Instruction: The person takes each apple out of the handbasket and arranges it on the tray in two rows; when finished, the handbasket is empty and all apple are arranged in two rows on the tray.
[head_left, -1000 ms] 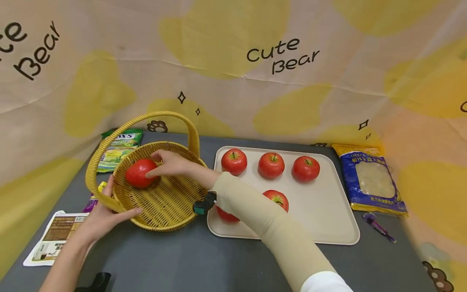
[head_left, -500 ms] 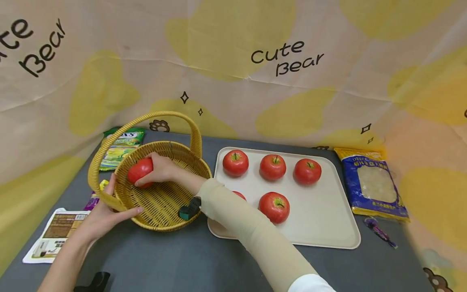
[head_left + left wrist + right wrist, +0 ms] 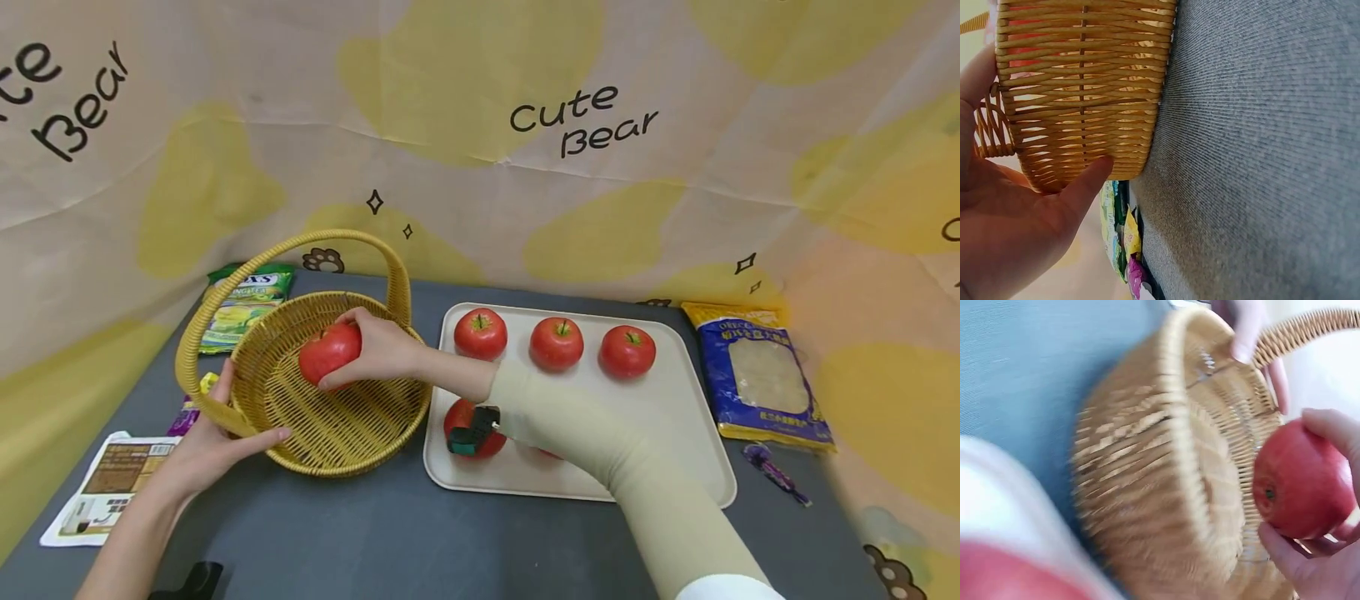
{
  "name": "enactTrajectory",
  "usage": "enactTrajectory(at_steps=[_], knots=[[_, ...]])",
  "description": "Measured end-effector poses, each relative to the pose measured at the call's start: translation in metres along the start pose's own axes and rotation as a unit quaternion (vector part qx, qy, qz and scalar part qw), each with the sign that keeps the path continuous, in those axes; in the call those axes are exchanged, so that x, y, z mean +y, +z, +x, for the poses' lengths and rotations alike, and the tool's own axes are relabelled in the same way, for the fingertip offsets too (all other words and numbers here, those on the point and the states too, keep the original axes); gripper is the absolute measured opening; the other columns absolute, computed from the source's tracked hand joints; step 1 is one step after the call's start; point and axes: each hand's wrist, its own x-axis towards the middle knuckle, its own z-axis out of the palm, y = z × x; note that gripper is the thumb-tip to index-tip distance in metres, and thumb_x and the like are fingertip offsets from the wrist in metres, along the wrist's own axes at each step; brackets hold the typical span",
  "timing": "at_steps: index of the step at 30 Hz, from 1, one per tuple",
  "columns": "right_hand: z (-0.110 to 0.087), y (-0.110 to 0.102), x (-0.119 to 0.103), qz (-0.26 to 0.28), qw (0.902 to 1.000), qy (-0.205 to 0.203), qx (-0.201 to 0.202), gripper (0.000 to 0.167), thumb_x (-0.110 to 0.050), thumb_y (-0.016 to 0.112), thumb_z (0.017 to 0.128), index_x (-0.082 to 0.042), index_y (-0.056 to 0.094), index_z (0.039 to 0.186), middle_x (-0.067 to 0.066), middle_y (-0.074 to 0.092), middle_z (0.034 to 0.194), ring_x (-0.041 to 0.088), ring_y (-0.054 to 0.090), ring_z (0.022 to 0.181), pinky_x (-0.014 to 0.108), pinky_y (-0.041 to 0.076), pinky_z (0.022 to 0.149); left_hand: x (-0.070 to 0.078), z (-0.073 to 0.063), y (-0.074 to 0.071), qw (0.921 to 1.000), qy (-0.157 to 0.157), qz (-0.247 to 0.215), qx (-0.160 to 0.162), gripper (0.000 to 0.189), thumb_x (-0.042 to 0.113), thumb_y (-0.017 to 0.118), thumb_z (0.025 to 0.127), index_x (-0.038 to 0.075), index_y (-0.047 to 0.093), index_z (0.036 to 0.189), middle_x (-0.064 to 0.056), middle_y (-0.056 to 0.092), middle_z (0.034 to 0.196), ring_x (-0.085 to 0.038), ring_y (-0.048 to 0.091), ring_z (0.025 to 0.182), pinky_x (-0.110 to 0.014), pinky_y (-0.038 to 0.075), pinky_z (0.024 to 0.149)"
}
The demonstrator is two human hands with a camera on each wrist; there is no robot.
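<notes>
A yellow wicker basket [image 3: 341, 468] with an arched handle stands at the left of the table. My left hand [image 3: 206, 450] holds its near left side, around the foot of the handle; the left wrist view shows the thumb [image 3: 1089, 181] against the outer weave. Above the basket's inside, my right hand [image 3: 378, 346] grips a red apple [image 3: 327, 354], fingers and thumb on either side of it. In the right wrist view that apple [image 3: 1300, 481] appears near the basket's rim [image 3: 1179, 425]. Nothing else shows inside the basket.
A cream tray [image 3: 667, 450] at the right holds several red apples [image 3: 557, 343], partly hidden by my right forearm. Beyond it lie a blue and yellow bag [image 3: 765, 375] and a purple candy [image 3: 776, 473]. Left of the basket are a green packet [image 3: 247, 312] and a white-brown pouch [image 3: 112, 483].
The right hand and its apple have moved right and up from the basket's left inner wall. My left hand keeps its hold on the basket.
</notes>
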Motion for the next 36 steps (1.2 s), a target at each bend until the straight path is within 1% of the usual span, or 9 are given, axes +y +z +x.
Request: enactTrajectory(at_steps=[5, 10, 15, 19, 23, 26, 29, 32, 36], knots=[[-0.043, -0.020, 0.018, 0.019, 0.9993, 0.004, 0.031, 0.081, -0.051, 0.082, 0.070, -0.022, 0.042, 0.134, -0.005, 0.057, 0.118, 0.009, 0.057, 0.101, 0.027, 0.050, 0.081, -0.001, -0.001, 0.001, 1.0000, -0.002, -0.001, 0.001, 0.117, 0.019, 0.072, 0.089, 0.019, -0.029, 0.148, -0.017, -0.026, 0.156, -0.042, -0.016, 0.142, -0.063, -0.004, 0.109], [-0.086, -0.038, 0.037, 0.072, 0.9947, 0.032, 0.067, 0.078, -0.049, 0.082, 0.072, -0.026, 0.042, 0.134, -0.007, 0.056, 0.120, 0.010, 0.056, 0.105, 0.033, 0.051, 0.084, -0.002, -0.002, 0.001, 1.0000, 0.005, 0.004, 0.002, 0.117, 0.018, 0.071, 0.090, 0.021, -0.030, 0.147, -0.017, -0.027, 0.155, -0.041, -0.018, 0.141, -0.062, -0.007, 0.108], [-0.127, -0.058, 0.062, 0.119, 0.9837, 0.070, 0.115, 0.073, -0.042, 0.084, 0.072, -0.028, 0.044, 0.131, -0.007, 0.057, 0.120, 0.014, 0.055, 0.109, 0.035, 0.052, 0.084, -0.003, -0.002, 0.001, 1.0000, 0.008, 0.005, -0.002, 0.116, 0.018, 0.070, 0.091, 0.023, -0.031, 0.147, -0.018, -0.027, 0.155, -0.042, -0.017, 0.141, -0.059, -0.010, 0.109], [-0.161, -0.073, 0.085, 0.147, 0.9719, 0.105, 0.151, 0.075, -0.036, 0.085, 0.072, -0.024, 0.043, 0.133, -0.002, 0.055, 0.124, 0.020, 0.055, 0.111, 0.039, 0.053, 0.084, -0.004, -0.001, 0.002, 0.9998, 0.013, 0.013, -0.001, 0.116, 0.019, 0.070, 0.090, 0.025, -0.031, 0.146, -0.020, -0.027, 0.155, -0.042, -0.017, 0.140, -0.058, -0.012, 0.109], [-0.193, -0.087, 0.107, 0.149, 0.9622, 0.128, 0.189, 0.080, -0.031, 0.085, 0.073, -0.019, 0.037, 0.136, 0.004, 0.049, 0.133, 0.026, 0.050, 0.120, 0.045, 0.051, 0.090, -0.005, -0.003, 0.003, 0.9996, 0.019, 0.021, 0.002, 0.116, 0.019, 0.070, 0.091, 0.026, -0.032, 0.146, -0.023, -0.027, 0.154, -0.044, -0.019, 0.139, -0.059, -0.014, 0.107], [-0.216, -0.095, 0.124, 0.146, 0.9558, 0.135, 0.217, 0.084, -0.027, 0.084, 0.076, -0.016, 0.031, 0.140, 0.010, 0.041, 0.140, 0.031, 0.043, 0.128, 0.050, 0.048, 0.094, -0.008, -0.004, 0.003, 0.9994, 0.023, 0.026, 0.003, 0.115, 0.019, 0.069, 0.091, 0.025, -0.033, 0.145, -0.023, -0.028, 0.153, -0.044, -0.019, 0.138, -0.057, -0.014, 0.107], [-0.238, -0.099, 0.142, 0.135, 0.9511, 0.139, 0.241, 0.087, -0.023, 0.082, 0.077, -0.014, 0.027, 0.144, 0.014, 0.037, 0.142, 0.035, 0.039, 0.130, 0.054, 0.045, 0.096, -0.010, -0.003, 0.002, 0.9993, 0.021, 0.031, 0.002, 0.114, 0.019, 0.068, 0.092, 0.026, -0.033, 0.145, -0.023, -0.028, 0.153, -0.044, -0.017, 0.139, -0.056, -0.013, 0.108], [-0.259, -0.099, 0.161, 0.117, 0.9470, 0.156, 0.255, 0.087, -0.023, 0.082, 0.078, -0.012, 0.027, 0.145, 0.016, 0.037, 0.142, 0.038, 0.040, 0.128, 0.056, 0.044, 0.096, -0.011, -0.002, 0.001, 0.9994, 0.013, 0.034, 0.000, 0.113, 0.021, 0.067, 0.093, 0.029, -0.034, 0.144, -0.023, -0.028, 0.153, -0.044, -0.017, 0.139, -0.055, -0.013, 0.108], [-0.283, -0.091, 0.186, 0.097, 0.9438, 0.180, 0.259, 0.089, -0.024, 0.083, 0.077, -0.008, 0.027, 0.144, 0.017, 0.037, 0.140, 0.038, 0.039, 0.127, 0.057, 0.045, 0.095, -0.011, -0.001, 0.002, 0.9993, 0.009, 0.038, -0.002, 0.113, 0.022, 0.067, 0.093, 0.029, -0.034, 0.143, -0.022, -0.030, 0.152, -0.043, -0.019, 0.138, -0.055, -0.014, 0.108]])
